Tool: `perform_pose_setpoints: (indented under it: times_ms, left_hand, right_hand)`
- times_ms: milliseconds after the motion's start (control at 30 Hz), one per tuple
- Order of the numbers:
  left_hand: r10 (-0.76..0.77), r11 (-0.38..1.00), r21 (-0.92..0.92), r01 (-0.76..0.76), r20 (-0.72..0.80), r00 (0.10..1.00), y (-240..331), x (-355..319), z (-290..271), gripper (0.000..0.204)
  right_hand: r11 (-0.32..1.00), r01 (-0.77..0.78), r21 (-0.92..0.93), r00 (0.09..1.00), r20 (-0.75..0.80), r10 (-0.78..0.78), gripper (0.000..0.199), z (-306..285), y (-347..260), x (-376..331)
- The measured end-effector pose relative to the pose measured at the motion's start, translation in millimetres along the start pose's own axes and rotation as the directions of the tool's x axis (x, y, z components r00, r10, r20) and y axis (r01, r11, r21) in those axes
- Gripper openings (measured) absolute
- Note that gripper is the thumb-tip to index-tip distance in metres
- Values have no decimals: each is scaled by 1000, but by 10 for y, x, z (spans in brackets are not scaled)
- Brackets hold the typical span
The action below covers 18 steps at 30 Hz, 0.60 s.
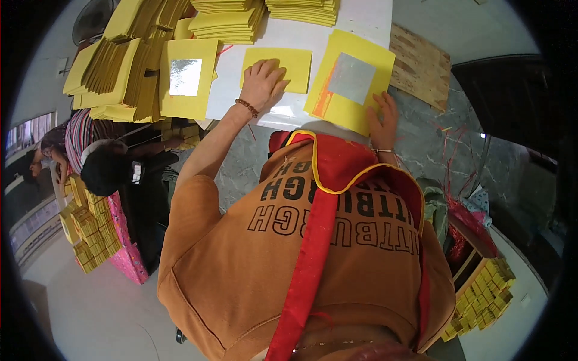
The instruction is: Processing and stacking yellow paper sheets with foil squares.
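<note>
My left hand (263, 83) lies palm down, fingers spread, on a plain yellow paper piece (297, 69) on the white table (283, 115). A beaded bracelet circles that wrist. To the right lies a larger yellow sheet (323, 63) with a silver square and an orange strip, tilted and reaching past the near table edge. At its right edge rests my right hand (383, 122), fingers stretched and fingertips touching the paper. Left of my left hand is another yellow sheet (165, 81) with a shiny silver square.
Stacks of folded yellow paper (114, 75) crowd the table's left side, with more piles (226, 24) at the back. A wooden board (421, 66) is beyond the right edge. At left, a person (108, 162) is near bundled yellow stacks (90, 228); more bundles (487, 295) stand lower right.
</note>
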<state>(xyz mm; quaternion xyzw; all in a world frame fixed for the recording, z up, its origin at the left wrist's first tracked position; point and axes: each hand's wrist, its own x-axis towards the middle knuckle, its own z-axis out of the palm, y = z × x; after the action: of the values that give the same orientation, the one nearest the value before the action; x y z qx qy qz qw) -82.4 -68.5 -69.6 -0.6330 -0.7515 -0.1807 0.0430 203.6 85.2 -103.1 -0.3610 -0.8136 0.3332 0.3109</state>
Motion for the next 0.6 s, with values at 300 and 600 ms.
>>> perform_pose_setpoints:
  times_ms: [300,600]
  left_hand:
    - [-335,292,-849,440,340,879,735,112,134,52]
    - [-245,97,-897,432,399,883,888,20,444,74]
  right_hand:
    - [499,-392,773,876,149,458,57,136,7,80]
    - [274,-472,838,814,295,501,66,38,-412,204]
